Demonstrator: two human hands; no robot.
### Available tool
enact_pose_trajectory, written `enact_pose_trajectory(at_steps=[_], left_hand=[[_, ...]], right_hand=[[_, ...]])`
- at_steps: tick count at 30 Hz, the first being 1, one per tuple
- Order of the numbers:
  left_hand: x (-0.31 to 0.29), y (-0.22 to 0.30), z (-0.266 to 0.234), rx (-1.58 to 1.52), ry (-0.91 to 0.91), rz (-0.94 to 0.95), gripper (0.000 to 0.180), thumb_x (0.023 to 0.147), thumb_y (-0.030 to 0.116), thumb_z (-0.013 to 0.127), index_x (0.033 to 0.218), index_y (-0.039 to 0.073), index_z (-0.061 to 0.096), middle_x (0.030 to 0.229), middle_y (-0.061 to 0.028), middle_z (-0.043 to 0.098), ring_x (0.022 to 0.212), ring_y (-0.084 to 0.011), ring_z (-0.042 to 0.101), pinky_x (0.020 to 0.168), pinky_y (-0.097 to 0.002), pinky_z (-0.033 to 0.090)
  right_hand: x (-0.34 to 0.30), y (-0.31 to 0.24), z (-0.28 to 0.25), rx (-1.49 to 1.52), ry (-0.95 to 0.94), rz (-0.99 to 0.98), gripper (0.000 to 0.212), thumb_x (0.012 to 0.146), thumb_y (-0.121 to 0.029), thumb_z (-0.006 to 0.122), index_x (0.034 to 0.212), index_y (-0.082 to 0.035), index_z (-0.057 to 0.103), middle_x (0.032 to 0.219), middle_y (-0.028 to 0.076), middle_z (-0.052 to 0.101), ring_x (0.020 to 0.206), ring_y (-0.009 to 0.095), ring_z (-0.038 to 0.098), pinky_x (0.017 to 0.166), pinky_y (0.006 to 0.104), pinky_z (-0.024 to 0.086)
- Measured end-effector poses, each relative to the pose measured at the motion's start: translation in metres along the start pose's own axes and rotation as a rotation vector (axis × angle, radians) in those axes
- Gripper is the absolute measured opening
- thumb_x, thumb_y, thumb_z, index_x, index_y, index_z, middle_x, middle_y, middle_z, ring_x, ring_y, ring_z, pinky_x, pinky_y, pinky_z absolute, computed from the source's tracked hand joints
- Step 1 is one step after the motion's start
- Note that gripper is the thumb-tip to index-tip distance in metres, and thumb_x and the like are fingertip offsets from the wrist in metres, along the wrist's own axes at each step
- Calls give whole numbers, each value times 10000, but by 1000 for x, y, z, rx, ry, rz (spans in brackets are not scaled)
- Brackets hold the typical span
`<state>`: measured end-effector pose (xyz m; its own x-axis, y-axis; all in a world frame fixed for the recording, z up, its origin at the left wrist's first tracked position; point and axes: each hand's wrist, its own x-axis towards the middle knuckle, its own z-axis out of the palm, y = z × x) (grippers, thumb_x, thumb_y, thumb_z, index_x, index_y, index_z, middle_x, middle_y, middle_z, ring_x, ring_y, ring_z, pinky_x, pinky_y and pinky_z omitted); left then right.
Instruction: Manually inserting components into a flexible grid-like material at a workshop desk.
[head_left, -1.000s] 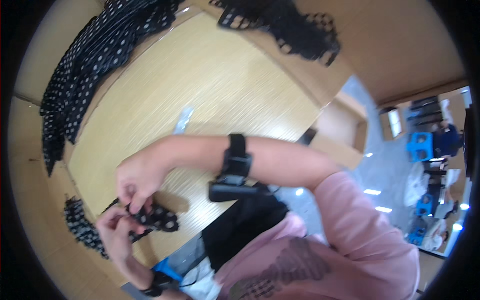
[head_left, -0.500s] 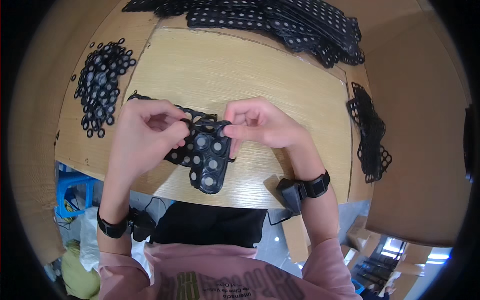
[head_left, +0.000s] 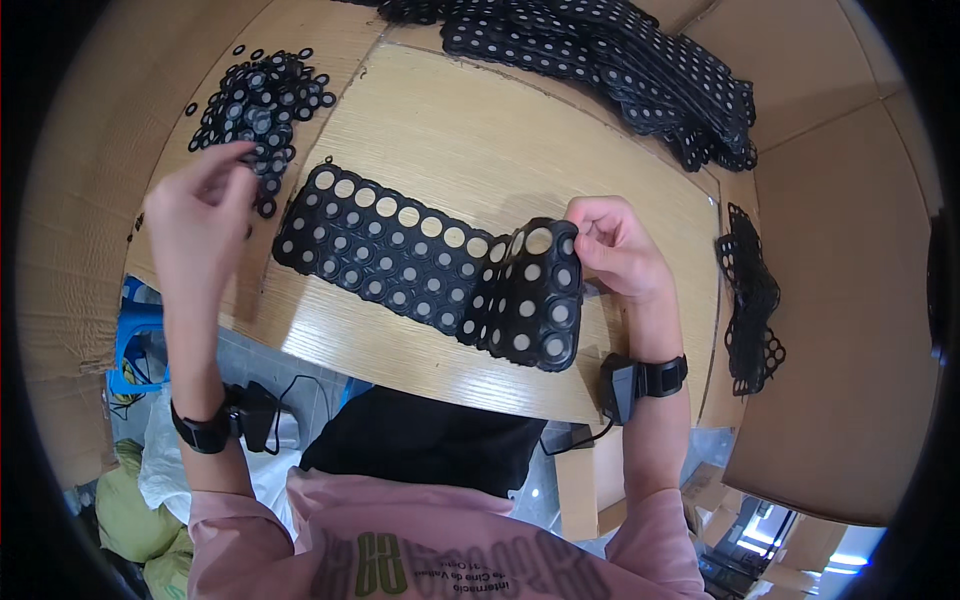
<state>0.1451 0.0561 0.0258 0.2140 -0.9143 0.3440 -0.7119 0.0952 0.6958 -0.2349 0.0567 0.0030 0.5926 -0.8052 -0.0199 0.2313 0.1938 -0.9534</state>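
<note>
A black sheet (head_left: 350, 250) with rows of round cells lies across the tabletop, its right end lifted and folded up. Grey round centres show in most of its cells, while the row along the far edge shows pale wood through open holes. My right hand (head_left: 625, 250) pinches the raised upper right corner between thumb and fingers. Away from the sheet, my left hand (head_left: 205, 205) hovers at the near side of a heap of small black rings with grey centres (head_left: 250, 105). Its thumb and forefinger are apart, somewhat blurred, and nothing shows between them.
Stacked black sheets (head_left: 600, 60) lie along the far edge of the wooden table (head_left: 500, 120). At the right edge rests a crumpled strip of black netting (head_left: 748, 300). Cardboard walls (head_left: 820, 250) stand around the table. A blue stool (head_left: 140, 330) is at the lower left.
My left hand has left the sheet and moved left to the ring heap. The sheet now lies more spread out, with its right end still in my right hand. The view has shifted somewhat.
</note>
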Motion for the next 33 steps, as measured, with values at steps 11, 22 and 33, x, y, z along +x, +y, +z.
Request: enact_pose_trajectory(at_steps=[11, 22, 33], left_hand=[[5, -60, 7, 372, 223, 210, 239, 854, 36, 617, 1069, 55, 720, 1067, -134, 655, 1040, -297, 600, 932, -403, 469], [-37, 12, 38, 17, -115, 394, 306, 861, -13, 603, 1163, 35, 621, 1144, -154, 613, 1041, -306, 598, 876, -364, 485], [-35, 16, 41, 208, -327, 402, 526, 821, 12, 651, 1326, 66, 515, 1204, -167, 564, 1173, -358, 485, 994, -439, 403]], right_hand=[[-10, -16, -12, -38, 158, -7, 103, 914, -98, 657, 890, 0, 637, 812, 19, 674, 723, 50, 595, 642, 184, 426], [-34, -41, 20, -456, 477, 288, 183, 947, -195, 655, 842, -45, 640, 608, 13, 629, 479, 79, 599, 461, 185, 420], [-65, -27, 31, -1417, 359, 115, 364, 791, -16, 741, 1135, -5, 622, 890, 122, 655, 832, 254, 654, 764, 333, 515]])
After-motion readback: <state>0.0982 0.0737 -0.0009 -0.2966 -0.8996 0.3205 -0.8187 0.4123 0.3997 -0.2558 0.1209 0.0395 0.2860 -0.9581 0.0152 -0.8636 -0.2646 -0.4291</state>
